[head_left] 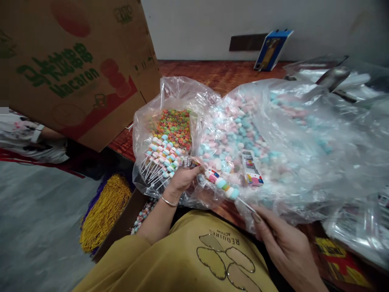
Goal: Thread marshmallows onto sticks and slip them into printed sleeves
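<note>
My left hand [183, 178] pinches a small clear wrapper [189, 163] at the top end of a marshmallow skewer [223, 184] with pastel pieces. My right hand [281, 239] grips the skewer's white stick end near the table's front edge. Behind them lies a clear plastic bag [170, 97] holding several finished skewers [161, 156] and colourful ring candies [174, 127]. A larger clear bag [288, 134] to the right is full of pink, white and blue marshmallows. A small printed packet [251, 167] lies on it.
A big cardboard box [73, 69] printed "Macaron" leans at the left over the wooden table [212, 73]. Yellow ties [105, 211] lie in a lower box. More plastic packets [358, 231] sit at right. A blue box [272, 49] leans on the wall. Another person's arm [33, 136] shows far left.
</note>
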Demonstrator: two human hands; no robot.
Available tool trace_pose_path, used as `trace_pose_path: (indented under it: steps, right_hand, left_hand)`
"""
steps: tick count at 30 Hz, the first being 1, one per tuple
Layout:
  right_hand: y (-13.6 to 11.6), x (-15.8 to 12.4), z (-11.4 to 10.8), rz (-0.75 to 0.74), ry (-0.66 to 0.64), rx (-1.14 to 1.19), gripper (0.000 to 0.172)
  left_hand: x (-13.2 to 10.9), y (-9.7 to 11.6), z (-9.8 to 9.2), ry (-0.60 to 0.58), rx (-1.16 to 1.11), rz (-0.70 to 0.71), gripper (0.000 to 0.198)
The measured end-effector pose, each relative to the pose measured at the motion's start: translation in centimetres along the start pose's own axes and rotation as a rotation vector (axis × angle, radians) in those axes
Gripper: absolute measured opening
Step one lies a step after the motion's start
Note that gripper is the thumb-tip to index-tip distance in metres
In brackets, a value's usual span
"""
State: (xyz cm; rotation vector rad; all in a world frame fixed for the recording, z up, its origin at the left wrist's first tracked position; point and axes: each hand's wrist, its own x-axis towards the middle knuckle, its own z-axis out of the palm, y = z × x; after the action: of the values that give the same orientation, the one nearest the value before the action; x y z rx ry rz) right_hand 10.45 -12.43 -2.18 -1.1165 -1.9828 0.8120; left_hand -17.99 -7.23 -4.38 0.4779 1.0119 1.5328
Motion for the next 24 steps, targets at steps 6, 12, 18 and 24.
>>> trace_pose_path:
  steps: [6,12,18,24]
  right_hand:
    - [-0.4,-1.8,3.3,0.616,-0.202,0.779,0.038]
    - [-1.4,-1.6,5.1,0.721,-0.205,1.161,0.034]
    - [-0.8,-1.3,5.8,0.429,-0.153,0.624,0.041]
    - [1.5,-1.2,5.5,-0.030,0.048,-0.181,0.034]
  left_hand:
    - [-0.1,0.1,1.2,-0.111,-0.022,-0.009,0.036]
    - [-1.1,-0.1,4.2,-0.138,-0.316,-0.108,0.036]
    - [-1.4,-0.4,6.4,-0.030,-0.429,-0.154,0.024]
    - [-1.4,-0.5,7.3,0.026,-0.400,-0.148,0.031]
